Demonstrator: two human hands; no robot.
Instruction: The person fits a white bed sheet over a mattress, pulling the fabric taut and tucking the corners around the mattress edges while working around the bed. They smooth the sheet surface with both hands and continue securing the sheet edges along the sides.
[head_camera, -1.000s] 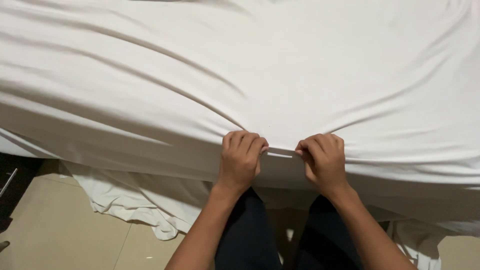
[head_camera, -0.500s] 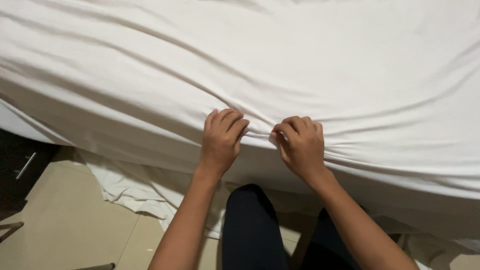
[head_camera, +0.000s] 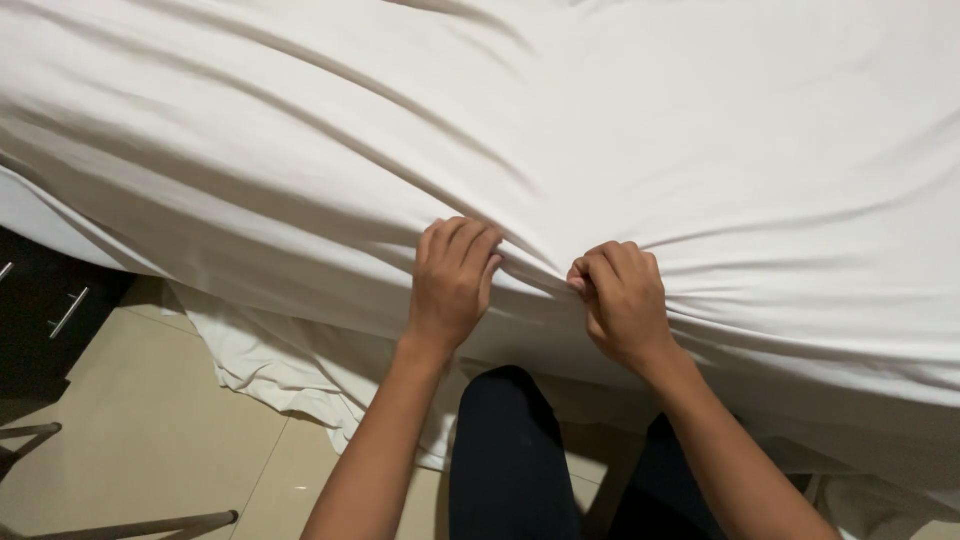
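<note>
Because both hands, the left hand (head_camera: 452, 282) and the right hand (head_camera: 622, 300), are clenched on one small bunched fold of the white cotton bedsheet (head_camera: 620, 130) at the bed's near edge, a hard tug could slip the fabric free.

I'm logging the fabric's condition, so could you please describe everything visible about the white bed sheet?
The white bed sheet is plain, smooth cloth that looks like cotton, spread across the bed and filling most of the view. Long creases fan out from a bunched fold near its front edge, where the left hand and right hand pinch it. Its edge hangs over the bedside, and a crumpled part trails onto the beige tiled floor.
</note>
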